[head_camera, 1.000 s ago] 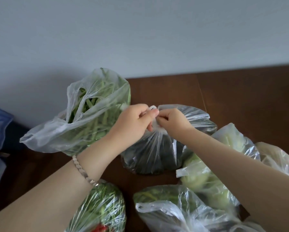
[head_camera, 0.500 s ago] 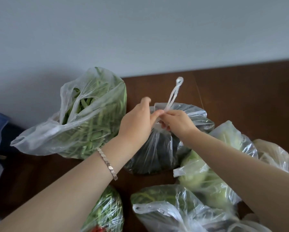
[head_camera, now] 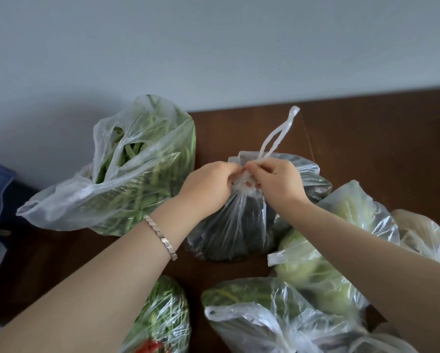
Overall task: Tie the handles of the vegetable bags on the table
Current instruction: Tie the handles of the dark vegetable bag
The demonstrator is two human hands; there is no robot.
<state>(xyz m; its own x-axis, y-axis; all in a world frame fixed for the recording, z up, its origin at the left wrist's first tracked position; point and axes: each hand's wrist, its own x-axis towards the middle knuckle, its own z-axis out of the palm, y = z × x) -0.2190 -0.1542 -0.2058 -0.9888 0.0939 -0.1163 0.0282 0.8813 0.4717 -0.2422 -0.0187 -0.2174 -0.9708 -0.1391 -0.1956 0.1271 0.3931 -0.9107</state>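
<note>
Curled fingertips of a person's left hand [head_camera: 208, 184] and right hand [head_camera: 277, 180] pinch the twisted handles [head_camera: 293, 113] at the gathered neck of a clear bag of dark vegetables [head_camera: 239, 225] directly beneath them on a brown table [head_camera: 366, 138], an open bag of green beans [head_camera: 137, 179] just left.

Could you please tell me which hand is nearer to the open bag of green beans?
Left. The left hand pinches the handles of the dark bag just beside the green bean bag; the right hand grips the same handles on the side away from it.
</note>
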